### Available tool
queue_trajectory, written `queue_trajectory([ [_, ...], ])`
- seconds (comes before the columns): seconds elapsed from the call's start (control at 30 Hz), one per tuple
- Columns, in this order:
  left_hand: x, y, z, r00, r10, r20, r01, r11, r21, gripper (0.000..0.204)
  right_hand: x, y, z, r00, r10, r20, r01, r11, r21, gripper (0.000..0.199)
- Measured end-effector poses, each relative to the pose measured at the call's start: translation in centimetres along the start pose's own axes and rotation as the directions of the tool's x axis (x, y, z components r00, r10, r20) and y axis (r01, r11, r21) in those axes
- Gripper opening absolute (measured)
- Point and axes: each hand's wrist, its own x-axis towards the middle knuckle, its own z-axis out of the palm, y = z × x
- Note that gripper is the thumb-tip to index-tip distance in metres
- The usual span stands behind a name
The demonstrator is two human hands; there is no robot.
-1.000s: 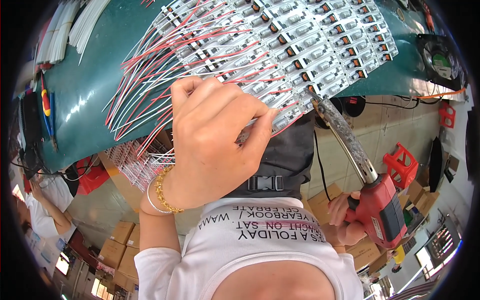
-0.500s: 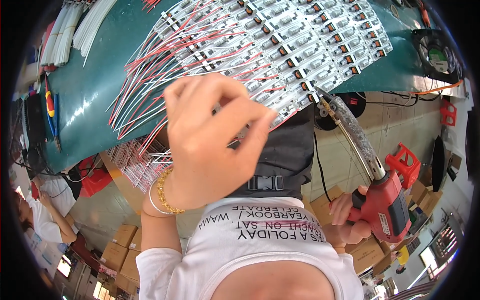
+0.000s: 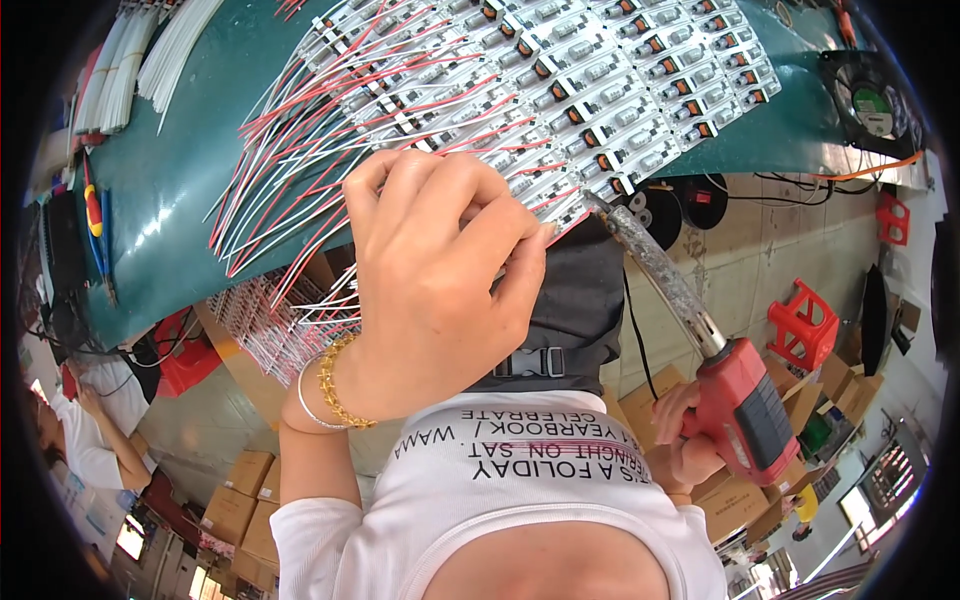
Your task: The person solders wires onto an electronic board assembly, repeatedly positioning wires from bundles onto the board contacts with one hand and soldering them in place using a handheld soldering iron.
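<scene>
My right hand (image 3: 690, 440) is wrapped round the red and black handle of a pistol-shaped soldering iron (image 3: 665, 280). Its tip touches or hovers just over the near edge of a large panel of circuit boards (image 3: 600, 110), set with rows of small components. To the left of the tip, my left hand (image 3: 440, 270) is closed in a pinch at the same edge; what its fingertips hold, if anything, is hidden. Red and white wires (image 3: 300, 170) fan out leftward from the panel, partly behind this hand.
The panel lies on a green tabletop (image 3: 160, 200). White wire bundles (image 3: 105, 85) and a red-yellow screwdriver (image 3: 95, 210) are at left, a black fan (image 3: 875, 110) at right. Wired boards (image 3: 260, 320) hang below the table edge. A red stool (image 3: 803, 325) stands right; another person (image 3: 100, 420) sits left.
The soldering iron has shifted left along the panel's near edge, its tip now nearer my left hand. My left fingers have drawn closer together. The panel appears slightly further left.
</scene>
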Motion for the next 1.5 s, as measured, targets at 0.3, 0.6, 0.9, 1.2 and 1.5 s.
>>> queue_trajectory([
  [0.3,0.2,0.0,-0.1,1.0,0.003,0.014,-0.003,1.0,0.002,0.014,0.9,0.0,-1.9,0.962,-0.112,0.251,0.123,0.992,-0.03,0.081],
  [0.6,0.2,0.0,0.2,1.0,0.008,0.016,-0.008,1.0,0.013,0.014,3.9,0.9,1.0,0.978,-0.206,0.025,0.207,0.977,-0.056,0.078],
  [0.9,-1.2,-0.7,-0.9,0.999,0.012,0.042,-0.012,1.0,-0.02,0.015,9.6,2.6,1.1,0.942,-0.332,-0.048,0.329,0.942,-0.06,0.085],
  [1.2,-1.2,-3.5,-6.6,0.982,0.012,-0.188,-0.034,0.993,-0.115,0.019,15.7,-2.4,0.3,0.78,-0.623,0.065,0.563,0.652,-0.508,0.062],
  [1.5,10.0,-8.2,-7.1,0.993,-0.115,0.008,0.113,0.956,-0.271,0.005,17.6,-7.4,5.1,0.8,-0.596,0.065,0.553,0.692,-0.464,0.076],
])
